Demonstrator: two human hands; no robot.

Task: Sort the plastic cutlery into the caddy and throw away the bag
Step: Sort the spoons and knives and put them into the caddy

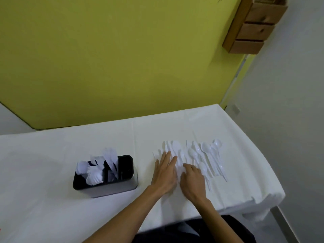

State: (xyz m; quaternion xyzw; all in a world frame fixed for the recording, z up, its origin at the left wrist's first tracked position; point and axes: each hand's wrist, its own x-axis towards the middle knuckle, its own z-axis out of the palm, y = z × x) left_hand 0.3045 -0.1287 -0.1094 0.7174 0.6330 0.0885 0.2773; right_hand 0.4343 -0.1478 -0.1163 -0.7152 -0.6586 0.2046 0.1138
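Across the bench (pixel 52 155), draped in a white cloth and seen from the head camera, loose white plastic cutlery (pixel 206 155) is lying in a rough row right of centre, with the handles pointing toward the person. Spoons are showing plainly at its far and right side, while the rest is blurring into the cloth. Left of that row and apart from it, a black rectangular caddy (pixel 112 188) is standing upright. More white plastic pieces (pixel 94 174) are standing in its left and middle compartments, with spoon bowls poking above the rim.

The left hand (pixel 164 172) is lying flat on the left part of the loose cutlery, fingers straight and slightly spread. The right hand (pixel 192 179) is resting just beside it on the row, its fingers bent and the tips touching the cutlery; whether they are pinching a piece cannot be told.

Behind the bench a yellow-green wall panel (pixel 122 58) is filling the background. A small wooden drawer unit (pixel 254 27) is hanging at the upper right, and dark clothing (pixel 192 232) is showing at the lower edge.
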